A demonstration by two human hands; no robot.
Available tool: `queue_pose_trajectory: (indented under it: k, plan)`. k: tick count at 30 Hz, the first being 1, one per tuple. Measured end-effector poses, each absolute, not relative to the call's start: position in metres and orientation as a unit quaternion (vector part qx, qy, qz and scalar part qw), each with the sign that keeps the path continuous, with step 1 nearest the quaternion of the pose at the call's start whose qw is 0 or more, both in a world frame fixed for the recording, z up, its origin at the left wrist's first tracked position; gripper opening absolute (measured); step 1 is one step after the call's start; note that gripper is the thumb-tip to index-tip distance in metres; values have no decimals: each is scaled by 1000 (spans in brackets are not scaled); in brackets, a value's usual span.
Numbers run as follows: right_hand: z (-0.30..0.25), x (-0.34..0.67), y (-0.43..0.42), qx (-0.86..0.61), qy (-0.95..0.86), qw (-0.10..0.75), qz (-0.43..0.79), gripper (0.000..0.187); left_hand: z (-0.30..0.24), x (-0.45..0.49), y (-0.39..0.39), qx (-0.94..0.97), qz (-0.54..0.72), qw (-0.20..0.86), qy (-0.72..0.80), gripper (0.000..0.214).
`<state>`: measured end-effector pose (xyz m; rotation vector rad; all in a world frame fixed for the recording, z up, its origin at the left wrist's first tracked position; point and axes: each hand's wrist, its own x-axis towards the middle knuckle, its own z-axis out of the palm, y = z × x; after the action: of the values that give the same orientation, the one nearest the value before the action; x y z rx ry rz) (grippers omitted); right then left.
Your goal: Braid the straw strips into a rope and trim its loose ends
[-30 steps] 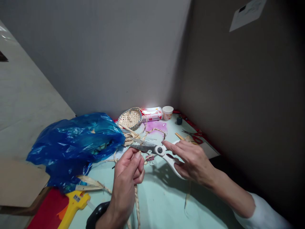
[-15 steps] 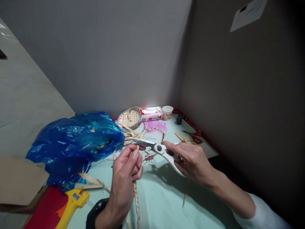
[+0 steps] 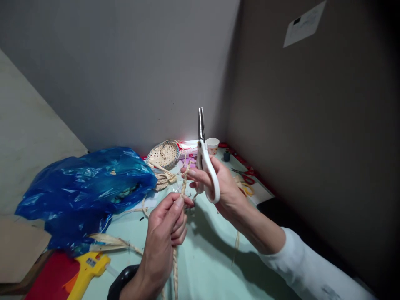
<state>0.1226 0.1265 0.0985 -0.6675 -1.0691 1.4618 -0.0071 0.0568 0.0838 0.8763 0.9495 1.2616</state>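
Observation:
Between thumb and fingers my left hand [image 3: 165, 227] pinches a pale braided straw cord [image 3: 175, 271], closed round it. Its upper end stands up above the thumb, while the rest hangs down toward the bottom edge. White-handled scissors [image 3: 204, 160] are held in my right hand [image 3: 226, 189], with the blades pointing up and nearly together, clear of the cord. The fingertips of my right hand are at the cord's upper end, touching or very close to it.
A blue plastic bag [image 3: 90, 187] lies at left, behind a yellow glue gun [image 3: 87, 271]. Farther back are a small woven basket [image 3: 164, 154], a paper cup [image 3: 213, 146], a dark thread spool [image 3: 226, 156] and red-handled scissors [image 3: 248, 179]. Grey walls close in behind and right.
The scissors have swung from pointing left across the cord's end to pointing up. My right hand has shifted left, its fingers now at the cord's tip. More cord shows above my left thumb.

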Motion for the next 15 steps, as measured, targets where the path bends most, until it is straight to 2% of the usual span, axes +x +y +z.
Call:
queue_pose_trajectory:
  k: [3,8,12,15]
  plan:
    - [108,117,125,-250,-462,573,629,44,83,-8,59,379,544,618,422,22]
    - [112,118,131,-271,-478,588,594,51,80,-9,62,411,525,598,444,25]
    - [109,127,144,-259,-445,572,639,41,78,-8,59,420,502,607,450,25]
    - [107,138,155,-255,-437,592,627,36,76,-6,59,419,479,630,445,23]
